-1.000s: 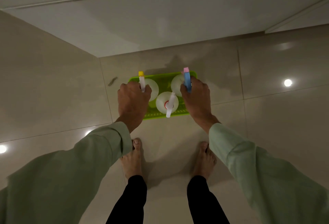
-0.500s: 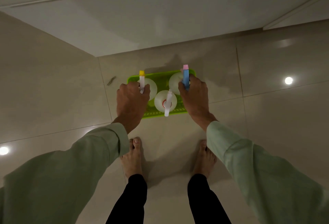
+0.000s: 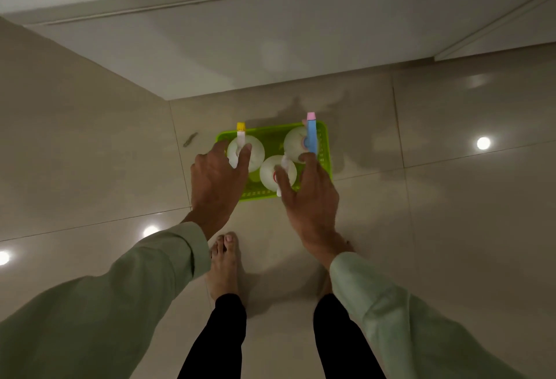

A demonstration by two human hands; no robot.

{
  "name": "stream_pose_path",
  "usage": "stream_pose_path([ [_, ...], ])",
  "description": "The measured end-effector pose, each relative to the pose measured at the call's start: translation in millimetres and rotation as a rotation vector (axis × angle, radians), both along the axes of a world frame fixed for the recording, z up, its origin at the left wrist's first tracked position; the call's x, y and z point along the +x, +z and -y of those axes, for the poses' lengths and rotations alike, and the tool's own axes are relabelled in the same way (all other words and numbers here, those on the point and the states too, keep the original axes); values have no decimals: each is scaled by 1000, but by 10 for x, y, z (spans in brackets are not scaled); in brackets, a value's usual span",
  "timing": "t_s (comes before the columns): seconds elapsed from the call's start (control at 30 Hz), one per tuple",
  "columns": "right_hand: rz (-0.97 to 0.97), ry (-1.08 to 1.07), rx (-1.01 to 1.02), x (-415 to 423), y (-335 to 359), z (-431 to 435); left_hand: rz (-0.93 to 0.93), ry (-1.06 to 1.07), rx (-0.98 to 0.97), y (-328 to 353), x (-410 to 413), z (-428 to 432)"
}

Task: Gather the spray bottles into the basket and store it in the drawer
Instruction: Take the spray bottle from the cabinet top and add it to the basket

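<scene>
A bright green basket (image 3: 272,132) sits on the tiled floor in front of my feet. Three white spray bottles stand upright in it: one with a yellow nozzle (image 3: 256,150) at the left, one with a blue and pink head (image 3: 311,135) at the right, and one with a white head (image 3: 268,172) at the near middle. My left hand (image 3: 216,181) hovers over the basket's left side with fingers apart, overlapping the yellow-nozzle bottle. My right hand (image 3: 311,195) is spread over the right side and holds nothing.
A white cabinet front (image 3: 270,47) rises just beyond the basket, with a seam running along its top. My bare left foot (image 3: 224,264) stands close behind the basket. A small dark mark (image 3: 190,139) lies on the glossy floor to the left.
Both hands were closed on the basket's sides. They have let go, opened their fingers and risen toward the camera, while the basket stays on the floor.
</scene>
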State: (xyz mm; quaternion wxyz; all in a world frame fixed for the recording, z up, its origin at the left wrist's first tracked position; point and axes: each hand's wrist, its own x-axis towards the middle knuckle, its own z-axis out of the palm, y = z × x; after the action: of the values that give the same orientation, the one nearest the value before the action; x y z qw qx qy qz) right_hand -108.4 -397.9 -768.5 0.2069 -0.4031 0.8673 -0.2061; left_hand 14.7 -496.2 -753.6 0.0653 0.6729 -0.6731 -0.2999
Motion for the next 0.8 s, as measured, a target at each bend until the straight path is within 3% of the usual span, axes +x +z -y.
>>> stream_pose_path([
  [0.1,45,52,132,103,-118,21,-1,23,-3,10,83,-49],
  [0.4,-7,149,95,127,-235,55,-2,17,22,-2,223,-107],
  [0.5,64,132,152,73,-226,25,5,17,32,-1,215,-111],
  [0.63,73,29,97,-70,-141,-110,19,42,34,-26,233,-97],
  [0.7,84,-106,1,-169,-156,-230,21,68,69,-69,255,-96],
  [0.8,156,-297,20,-359,-363,-346,-3,86,175,-197,263,-108],
])
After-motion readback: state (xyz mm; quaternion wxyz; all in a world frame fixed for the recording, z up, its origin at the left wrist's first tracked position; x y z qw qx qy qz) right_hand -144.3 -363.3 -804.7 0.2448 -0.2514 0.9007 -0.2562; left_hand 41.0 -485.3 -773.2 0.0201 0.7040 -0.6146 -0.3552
